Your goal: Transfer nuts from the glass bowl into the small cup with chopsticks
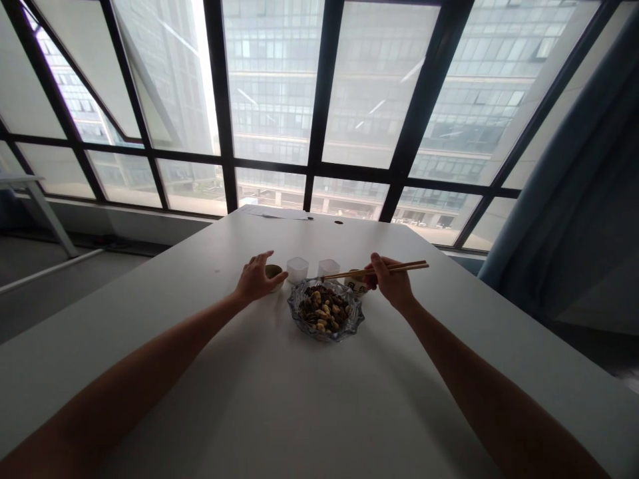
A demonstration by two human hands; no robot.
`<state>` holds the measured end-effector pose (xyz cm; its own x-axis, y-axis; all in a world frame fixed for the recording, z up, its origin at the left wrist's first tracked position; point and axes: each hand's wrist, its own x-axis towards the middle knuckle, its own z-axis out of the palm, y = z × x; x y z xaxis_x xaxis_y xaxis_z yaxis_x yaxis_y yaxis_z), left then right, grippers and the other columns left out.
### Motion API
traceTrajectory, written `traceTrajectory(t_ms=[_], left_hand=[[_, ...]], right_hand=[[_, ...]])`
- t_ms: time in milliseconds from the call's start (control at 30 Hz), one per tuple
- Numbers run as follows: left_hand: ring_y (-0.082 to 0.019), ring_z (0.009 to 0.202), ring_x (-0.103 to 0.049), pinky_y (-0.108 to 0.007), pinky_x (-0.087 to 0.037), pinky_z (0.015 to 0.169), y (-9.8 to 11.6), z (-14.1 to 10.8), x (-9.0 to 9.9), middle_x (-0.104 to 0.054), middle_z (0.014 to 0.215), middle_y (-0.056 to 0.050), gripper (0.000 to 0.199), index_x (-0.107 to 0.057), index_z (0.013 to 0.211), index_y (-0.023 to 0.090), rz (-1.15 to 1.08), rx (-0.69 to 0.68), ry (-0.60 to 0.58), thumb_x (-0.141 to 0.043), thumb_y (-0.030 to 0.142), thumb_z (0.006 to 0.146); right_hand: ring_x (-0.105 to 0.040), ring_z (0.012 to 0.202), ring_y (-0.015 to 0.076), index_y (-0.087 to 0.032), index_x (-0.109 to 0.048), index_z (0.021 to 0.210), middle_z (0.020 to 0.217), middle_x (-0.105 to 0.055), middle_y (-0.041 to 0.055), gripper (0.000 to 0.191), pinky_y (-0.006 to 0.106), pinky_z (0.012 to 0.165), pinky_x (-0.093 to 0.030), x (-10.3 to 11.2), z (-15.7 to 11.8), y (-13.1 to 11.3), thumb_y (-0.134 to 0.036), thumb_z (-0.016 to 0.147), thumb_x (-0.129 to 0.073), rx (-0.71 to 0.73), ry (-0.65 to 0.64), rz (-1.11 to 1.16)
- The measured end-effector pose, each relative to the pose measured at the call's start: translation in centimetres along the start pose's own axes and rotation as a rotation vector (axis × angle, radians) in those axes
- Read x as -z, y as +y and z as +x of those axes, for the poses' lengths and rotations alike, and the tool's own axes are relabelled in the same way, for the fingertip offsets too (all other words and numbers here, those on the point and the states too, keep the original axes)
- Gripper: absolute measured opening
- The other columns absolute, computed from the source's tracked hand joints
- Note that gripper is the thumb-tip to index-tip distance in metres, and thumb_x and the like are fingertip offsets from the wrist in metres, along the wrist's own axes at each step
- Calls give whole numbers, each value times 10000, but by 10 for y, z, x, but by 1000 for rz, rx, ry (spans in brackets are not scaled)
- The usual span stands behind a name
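My right hand [392,281] grips a pair of wooden chopsticks [407,266]. Their tips reach left, over the far rim of a scalloped glass bowl [353,327]; a small dark piece seems to be at the tips, too small to name. Mixed nuts and seeds [324,311] fill the bowl. At the left, my left hand [255,276] has thumb and fingers spread around a small cup [273,271]; whether it touches the cup I cannot tell. A second small cup with dark markings [354,283] stands partly hidden behind my right hand and the chopsticks.
Two small translucent plastic cups, one on the left [297,269] and one on the right [328,267], stand behind the bowl. The white table [309,406] runs towards large windows, with paper [279,213] at its far edge. A blue curtain [554,199] hangs at the right.
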<state>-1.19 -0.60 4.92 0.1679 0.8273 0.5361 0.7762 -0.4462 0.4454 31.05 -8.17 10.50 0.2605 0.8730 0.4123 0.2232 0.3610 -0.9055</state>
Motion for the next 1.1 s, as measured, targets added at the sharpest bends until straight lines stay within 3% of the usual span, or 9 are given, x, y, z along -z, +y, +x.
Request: traceTrajectory(t_ms=[167, 333, 467, 567, 700, 800, 900, 1100], left_hand=[[-348, 1320, -535, -496, -399, 1117, 28, 18, -3, -598, 1413, -165, 717, -495, 1409, 153, 172, -40, -128, -614, 595, 856], [-354, 1302, -560, -489, -375, 1117, 59, 37, -12, -624, 1374, -189, 741, -450, 1437, 151, 272, -1, -241, -609, 580, 854], [-367, 1227, -621, -468, -451, 1028, 70, 50, -19, -674, 1277, -204, 752, -419, 1449, 128, 292, 87, -358, -636, 505, 836], [-336, 1190, -642, -406, -494, 991, 66, 55, -24, -678, 1260, -185, 755, -419, 1440, 129, 209, 54, -320, -703, 374, 785], [-310, 1256, -571, -414, -464, 1083, 55, 54, -28, -615, 1346, -142, 717, -453, 1399, 167, 128, -266, -133, -689, 137, 722], [-313, 1263, -553, -436, -460, 1094, 51, 53, -28, -600, 1359, -143, 704, -450, 1400, 164, 118, -366, -98, -666, 112, 732], [-324, 1238, -583, -449, -480, 1058, 52, 54, -27, -619, 1337, -159, 708, -432, 1412, 156, 134, -282, -161, -704, 236, 764], [-349, 1251, -604, -428, -487, 1014, 64, 68, -20, -623, 1363, -200, 828, -386, 1462, 150, 231, 67, -415, -714, 477, 775]], right_hand=[[-558, 345, 133, -182, -648, 605, 472, -644, 41, 622, 240, 335, -453, 8, -1, -13, -796, 701, -680, 91, -137, -64], [-550, 325, 134, -180, -629, 597, 458, -636, 47, 646, 235, 308, -410, 15, 7, -12, -818, 688, -669, 71, -89, -47], [-550, 321, 134, -175, -631, 599, 454, -635, 48, 655, 233, 305, -410, 21, 12, -8, -825, 664, -682, 34, -72, -33], [-551, 324, 133, -173, -631, 604, 459, -638, 51, 653, 229, 305, -405, 23, 13, -10, -820, 673, -681, 34, -74, -22], [-552, 329, 132, -169, -640, 620, 469, -645, 54, 633, 229, 314, -412, 27, 15, -15, -796, 690, -691, 46, -75, 4], [-552, 332, 128, -163, -648, 619, 472, -647, 58, 627, 227, 319, -416, 30, 16, -17, -783, 694, -700, 53, -61, 20], [-545, 326, 122, -157, -651, 614, 468, -643, 56, 624, 222, 314, -408, 33, 18, -17, -773, 681, -719, 51, -30, 47], [-536, 313, 116, -160, -633, 625, 449, -628, 46, 559, 210, 304, -402, 39, 24, -16, -697, 765, -702, 24, 132, 65]])
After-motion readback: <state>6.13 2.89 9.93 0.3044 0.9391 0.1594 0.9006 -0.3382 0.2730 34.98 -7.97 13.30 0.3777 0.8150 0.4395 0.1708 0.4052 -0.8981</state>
